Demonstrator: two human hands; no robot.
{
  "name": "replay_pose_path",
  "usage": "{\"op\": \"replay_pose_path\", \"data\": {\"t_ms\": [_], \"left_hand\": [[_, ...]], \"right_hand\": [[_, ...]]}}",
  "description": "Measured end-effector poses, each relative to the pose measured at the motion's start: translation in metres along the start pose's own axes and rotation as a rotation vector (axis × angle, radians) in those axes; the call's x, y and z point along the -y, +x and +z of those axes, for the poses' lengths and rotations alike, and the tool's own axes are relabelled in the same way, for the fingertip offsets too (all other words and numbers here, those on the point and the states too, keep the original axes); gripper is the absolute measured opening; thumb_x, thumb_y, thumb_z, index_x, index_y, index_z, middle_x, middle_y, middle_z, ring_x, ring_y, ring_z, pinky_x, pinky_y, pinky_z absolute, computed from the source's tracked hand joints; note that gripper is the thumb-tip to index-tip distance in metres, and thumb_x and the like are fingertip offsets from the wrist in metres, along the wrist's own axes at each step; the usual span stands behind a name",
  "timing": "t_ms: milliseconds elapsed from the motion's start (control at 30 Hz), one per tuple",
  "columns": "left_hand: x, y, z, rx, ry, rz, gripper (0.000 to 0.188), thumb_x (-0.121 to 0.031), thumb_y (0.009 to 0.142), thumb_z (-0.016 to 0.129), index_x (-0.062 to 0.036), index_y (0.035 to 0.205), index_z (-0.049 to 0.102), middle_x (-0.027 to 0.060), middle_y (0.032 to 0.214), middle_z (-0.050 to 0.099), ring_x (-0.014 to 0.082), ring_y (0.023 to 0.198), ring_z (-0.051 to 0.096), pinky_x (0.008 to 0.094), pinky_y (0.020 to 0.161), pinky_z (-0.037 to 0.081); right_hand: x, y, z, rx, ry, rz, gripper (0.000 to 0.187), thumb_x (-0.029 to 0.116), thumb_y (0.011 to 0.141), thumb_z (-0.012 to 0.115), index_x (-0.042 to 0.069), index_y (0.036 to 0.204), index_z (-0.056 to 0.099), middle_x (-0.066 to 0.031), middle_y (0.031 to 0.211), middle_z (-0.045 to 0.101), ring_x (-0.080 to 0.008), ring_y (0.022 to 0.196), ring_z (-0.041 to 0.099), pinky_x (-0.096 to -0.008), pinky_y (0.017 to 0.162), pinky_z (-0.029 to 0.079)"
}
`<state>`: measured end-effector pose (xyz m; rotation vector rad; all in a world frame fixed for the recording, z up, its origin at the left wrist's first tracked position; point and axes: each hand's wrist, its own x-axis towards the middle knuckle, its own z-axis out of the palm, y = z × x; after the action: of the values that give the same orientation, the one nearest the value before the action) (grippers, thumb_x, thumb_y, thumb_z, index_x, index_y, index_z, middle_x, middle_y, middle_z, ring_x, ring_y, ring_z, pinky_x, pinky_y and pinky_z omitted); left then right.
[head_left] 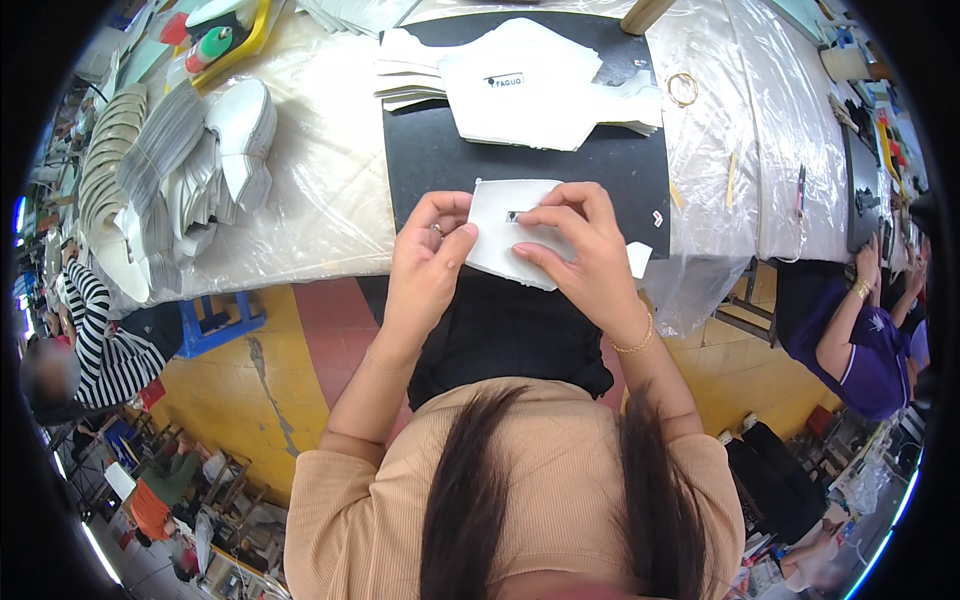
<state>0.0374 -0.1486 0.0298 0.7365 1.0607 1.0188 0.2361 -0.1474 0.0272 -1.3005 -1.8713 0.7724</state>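
Note:
My left hand pinches the left edge of a white, flat cut piece, thumb on top. The piece is held over the near edge of a black board. A small dark label sits near its middle. My right hand is over the piece's right part. Its index fingertip is at the label, and its thumb is apart from that finger, lower on the piece. Farther back on the board lies a pile of larger white cut pieces, the top one bearing a black printed mark.
Stacks of curved white pieces stand on the plastic-covered table at the left. A yellow tray holds a green-and-red bottle. A tape roll lies right of the board, and a pen farther right. Co-workers sit at both sides.

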Motion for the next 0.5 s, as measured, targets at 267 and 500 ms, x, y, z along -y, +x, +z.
{"op": "replay_pose_path", "data": {"t_ms": [267, 500], "left_hand": [[-0.005, 0.044, -0.012, 0.262, 0.522, -0.189, 0.041, -0.012, 0.082, 0.069, 0.0053, 0.118, 0.058, 0.0102, 0.089, 0.066, 0.0117, 0.074, 0.060, 0.0254, 0.065, 0.048], [-0.028, 0.079, -0.012, 0.603, 0.702, -0.449, 0.033, -0.011, 0.081, 0.068, 0.0034, 0.110, 0.063, 0.0056, 0.093, 0.065, 0.0112, 0.079, 0.062, 0.0254, 0.067, 0.052]], "right_hand": [[-0.017, -0.007, 0.021, 0.030, -0.050, -0.065, 0.032, 0.015, 0.068, 0.087, 0.005, 0.093, 0.068, -0.0089, 0.107, 0.055, -0.0260, 0.099, 0.055, -0.0348, 0.083, 0.050], [-0.021, -0.010, 0.018, 0.008, -0.070, -0.164, 0.033, 0.017, 0.067, 0.087, 0.004, 0.090, 0.066, -0.0095, 0.106, 0.055, -0.0269, 0.098, 0.055, -0.0350, 0.082, 0.049]]}}
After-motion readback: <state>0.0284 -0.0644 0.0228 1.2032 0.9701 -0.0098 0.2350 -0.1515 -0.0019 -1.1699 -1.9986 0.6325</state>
